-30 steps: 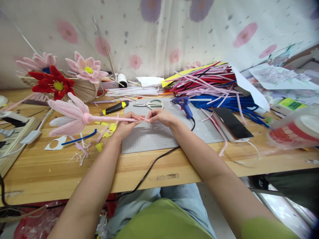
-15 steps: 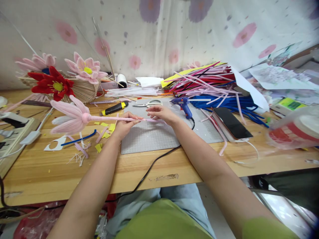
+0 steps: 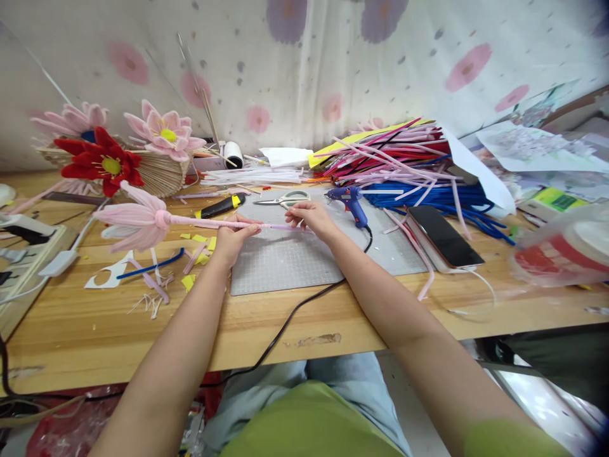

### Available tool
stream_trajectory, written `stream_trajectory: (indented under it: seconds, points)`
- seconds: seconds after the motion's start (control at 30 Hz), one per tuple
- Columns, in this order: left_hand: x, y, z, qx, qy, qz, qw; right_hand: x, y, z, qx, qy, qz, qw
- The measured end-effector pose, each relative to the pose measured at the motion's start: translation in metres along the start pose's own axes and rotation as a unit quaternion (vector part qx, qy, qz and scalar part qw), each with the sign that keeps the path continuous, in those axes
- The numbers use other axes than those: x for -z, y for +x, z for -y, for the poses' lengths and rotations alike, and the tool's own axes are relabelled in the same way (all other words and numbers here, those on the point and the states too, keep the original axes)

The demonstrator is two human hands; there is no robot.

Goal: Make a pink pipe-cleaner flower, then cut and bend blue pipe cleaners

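Note:
A pale pink pipe-cleaner flower (image 3: 137, 219) points left, its long wrapped stem (image 3: 200, 221) running rightward over the cutting mat. My left hand (image 3: 233, 238) is closed round this stem, thumb and fingers pinching it near the mat's left edge. My right hand (image 3: 311, 219) has its fingertips together on the thinner right part of the stem, just in front of the scissors (image 3: 280, 200). The exact grip under those fingers is partly hidden. A blue glue gun (image 3: 351, 203) lies to the right of my right hand.
The grey cutting mat (image 3: 285, 273) lies on the wooden table (image 3: 190, 343). A black utility knife (image 3: 219, 206) and yellow scraps (image 3: 189, 282) are at left. Behind are a red flower (image 3: 102, 162) and pipe cleaners (image 3: 385, 155). A phone (image 3: 442, 235) lies right; a black cord crosses the front.
The flower and my left hand have shifted slightly left. My right hand's fingers have come down and closed on the stem; more stem shows between the hands.

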State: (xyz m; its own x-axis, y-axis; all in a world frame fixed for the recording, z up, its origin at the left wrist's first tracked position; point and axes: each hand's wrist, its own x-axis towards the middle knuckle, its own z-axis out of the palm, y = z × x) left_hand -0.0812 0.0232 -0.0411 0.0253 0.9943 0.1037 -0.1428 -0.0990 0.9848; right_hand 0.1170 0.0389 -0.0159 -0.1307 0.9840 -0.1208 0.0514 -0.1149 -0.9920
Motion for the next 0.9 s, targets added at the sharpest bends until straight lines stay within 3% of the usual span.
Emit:
stream_trajectory:
  seconds: [0.17, 0.27, 0.43, 0.6, 0.8, 0.9]
  points:
    - [0.001, 0.001, 0.004, 0.008, 0.017, -0.019, 1.0, -0.001, 0.003, -0.004, -0.019, -0.081, 0.039, 0.996]
    - [0.0, 0.002, 0.004, 0.012, 0.013, -0.025, 1.0, 0.002, 0.005, -0.008, 0.016, -0.117, 0.04, 0.992]
    - [0.0, 0.002, 0.003, 0.015, 0.002, -0.034, 0.999, 0.006, 0.006, -0.015, 0.065, -0.146, 0.013, 0.987]
    - [0.001, 0.002, 0.003, 0.02, -0.002, -0.036, 0.999, 0.004, 0.006, -0.016, 0.075, -0.249, -0.048, 0.964]
    - [0.0, 0.001, 0.001, 0.035, -0.006, -0.042, 0.998, 0.002, 0.013, -0.018, 0.167, -0.238, -0.03, 0.956]
    - [-0.002, 0.001, 0.0, 0.046, -0.007, -0.044, 0.998, 0.0, 0.013, -0.018, 0.13, -0.242, -0.046, 0.961]
